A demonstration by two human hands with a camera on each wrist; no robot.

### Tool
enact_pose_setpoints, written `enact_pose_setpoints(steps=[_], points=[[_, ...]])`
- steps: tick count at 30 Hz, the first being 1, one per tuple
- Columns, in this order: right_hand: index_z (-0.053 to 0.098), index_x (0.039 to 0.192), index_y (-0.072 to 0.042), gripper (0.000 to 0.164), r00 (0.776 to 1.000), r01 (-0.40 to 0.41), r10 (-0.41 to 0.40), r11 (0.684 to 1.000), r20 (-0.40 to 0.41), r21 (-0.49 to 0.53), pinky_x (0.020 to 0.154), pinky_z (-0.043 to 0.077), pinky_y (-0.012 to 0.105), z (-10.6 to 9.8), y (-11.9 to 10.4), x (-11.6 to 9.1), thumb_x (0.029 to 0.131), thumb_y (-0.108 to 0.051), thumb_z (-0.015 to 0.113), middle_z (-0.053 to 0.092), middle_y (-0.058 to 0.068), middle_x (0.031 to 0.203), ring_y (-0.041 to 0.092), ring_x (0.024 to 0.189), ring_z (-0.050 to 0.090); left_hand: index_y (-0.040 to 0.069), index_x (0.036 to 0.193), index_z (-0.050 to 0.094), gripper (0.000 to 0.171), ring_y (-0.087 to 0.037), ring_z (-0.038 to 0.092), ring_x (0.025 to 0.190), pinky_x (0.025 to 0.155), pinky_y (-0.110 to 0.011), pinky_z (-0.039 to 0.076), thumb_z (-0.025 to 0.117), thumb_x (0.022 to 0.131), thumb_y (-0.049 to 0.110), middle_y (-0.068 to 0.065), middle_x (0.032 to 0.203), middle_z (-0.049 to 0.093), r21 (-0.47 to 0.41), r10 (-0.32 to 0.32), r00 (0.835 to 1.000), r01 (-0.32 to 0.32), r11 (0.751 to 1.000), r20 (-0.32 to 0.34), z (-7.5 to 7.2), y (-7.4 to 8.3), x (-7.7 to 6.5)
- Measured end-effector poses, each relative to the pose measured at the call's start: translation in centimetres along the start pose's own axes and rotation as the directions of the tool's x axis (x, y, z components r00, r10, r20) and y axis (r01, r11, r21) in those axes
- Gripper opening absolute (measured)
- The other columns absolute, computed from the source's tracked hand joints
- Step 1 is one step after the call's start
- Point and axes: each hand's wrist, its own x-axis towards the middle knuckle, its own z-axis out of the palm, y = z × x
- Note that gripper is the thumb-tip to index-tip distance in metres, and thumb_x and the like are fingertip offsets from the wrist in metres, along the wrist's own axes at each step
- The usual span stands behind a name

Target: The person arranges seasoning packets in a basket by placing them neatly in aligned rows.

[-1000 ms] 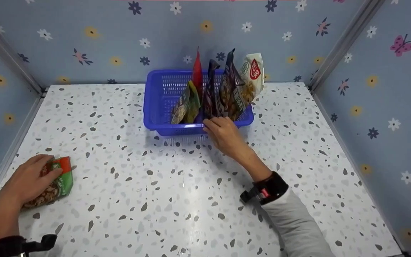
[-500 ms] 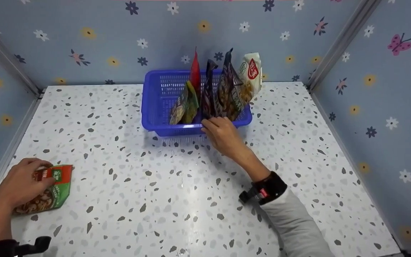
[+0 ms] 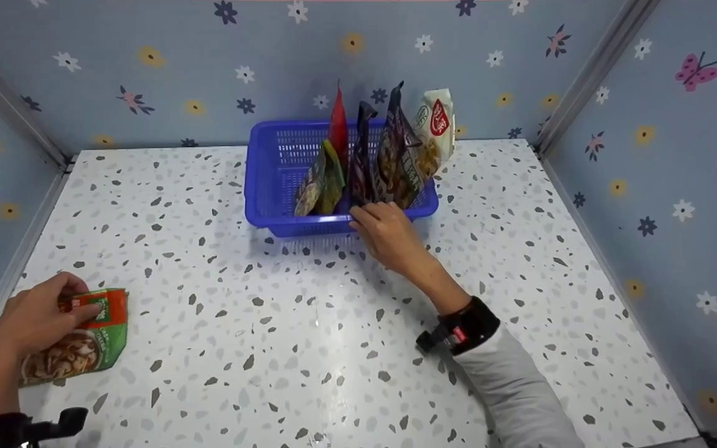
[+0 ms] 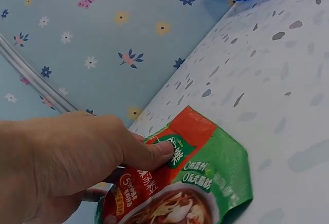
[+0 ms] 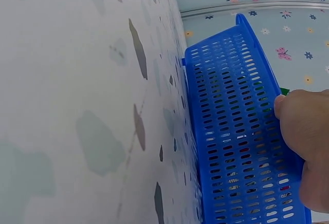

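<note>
At the left of the head view my left hand pinches a green and red seasoning packet with a food picture on its front. In the left wrist view the thumb lies across the printed face of the packet, while the fingers are behind it. My right hand grips the front rim of a blue plastic basket. The right wrist view shows that hand at the rim of the basket's slotted wall. Its fingertips are hidden inside the basket.
Several pouches stand in the basket: a red one, a yellow-green one, dark ones and a white one. The basket is on a speckled white table against the flowered back wall.
My left hand has moved slightly toward the near left with the packet, and more of the packet's printed face now shows. The right hand has stayed on the basket rim.
</note>
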Motion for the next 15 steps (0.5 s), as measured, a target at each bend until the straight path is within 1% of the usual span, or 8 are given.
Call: enact_pose_setpoints(steps=[3,5,7,10,11,13,15], points=[[0.078,0.135,0.000,0.032,1.000,0.005,-0.005,1.000,-0.001,-0.002,0.086,0.059,0.044,0.0,0.0,0.0,0.117,-0.021,0.062,0.083,0.014,0.113,0.032,0.100,0.077,-0.010,0.132,0.062,0.049,-0.030,0.069,0.088,0.071,-0.032,0.049,0.077,0.109,0.030,-0.036,0.113,0.074,-0.030,0.035,0.999,-0.035,0.999,0.022,-0.2,1.0,0.1],[0.078,0.135,-0.001,0.031,1.000,0.004,-0.004,1.000,-0.001,-0.003,0.086,0.059,0.043,0.0,0.0,0.0,0.117,-0.021,0.062,0.083,0.014,0.113,0.032,0.100,0.077,-0.010,0.135,0.065,0.048,-0.024,0.068,0.085,0.069,-0.031,0.050,0.076,0.110,0.029,-0.032,0.111,0.076,-0.048,0.063,0.997,-0.061,0.997,0.037,-0.3,1.6,0.3],[0.078,0.135,-0.001,0.032,1.000,0.001,-0.001,1.000,-0.003,-0.005,0.086,0.059,0.043,0.0,0.0,0.0,0.117,-0.022,0.062,0.083,0.013,0.113,0.031,0.100,0.077,-0.007,0.133,0.071,0.044,-0.017,0.065,0.082,0.068,-0.029,0.049,0.075,0.111,0.030,-0.025,0.107,0.078,-0.058,0.087,0.995,-0.084,0.995,0.046,-0.3,2.2,0.5],[0.078,0.135,-0.002,0.032,1.000,-0.003,0.003,1.000,-0.003,-0.007,0.086,0.059,0.043,0.0,-0.1,0.1,0.117,-0.023,0.061,0.083,0.013,0.114,0.031,0.102,0.077,-0.001,0.123,0.075,0.033,-0.009,0.062,0.077,0.067,-0.027,0.048,0.073,0.112,0.031,-0.015,0.103,0.079,-0.092,0.112,0.991,-0.105,0.990,0.068,-0.5,3.0,0.7],[0.078,0.134,-0.002,0.032,1.000,-0.002,0.002,1.000,-0.003,-0.008,0.087,0.059,0.043,0.0,-0.1,0.1,0.118,-0.023,0.061,0.083,0.013,0.113,0.031,0.102,0.077,0.001,0.122,0.075,0.031,-0.009,0.063,0.075,0.065,-0.028,0.050,0.072,0.113,0.031,-0.014,0.103,0.080,-0.118,0.113,0.990,-0.103,0.988,0.083,-0.6,3.3,0.7],[0.078,0.134,-0.002,0.031,1.000,0.001,-0.001,1.000,-0.003,-0.012,0.086,0.059,0.043,0.0,-0.1,0.1,0.118,-0.023,0.061,0.083,0.013,0.113,0.031,0.101,0.077,0.004,0.122,0.076,0.028,-0.007,0.065,0.075,0.065,-0.028,0.052,0.072,0.113,0.030,-0.011,0.104,0.081,-0.152,0.134,0.986,-0.118,0.981,0.096,-0.7,4.0,0.8],[0.078,0.134,-0.002,0.031,1.000,0.005,-0.005,1.000,-0.003,-0.018,0.085,0.058,0.044,0.0,-0.1,0.1,0.118,-0.022,0.060,0.083,0.013,0.112,0.032,0.100,0.077,0.004,0.124,0.076,0.027,-0.006,0.069,0.076,0.067,-0.028,0.056,0.072,0.113,0.029,-0.009,0.105,0.083,-0.192,0.152,0.983,-0.129,0.973,0.106,-0.9,4.7,0.8]])
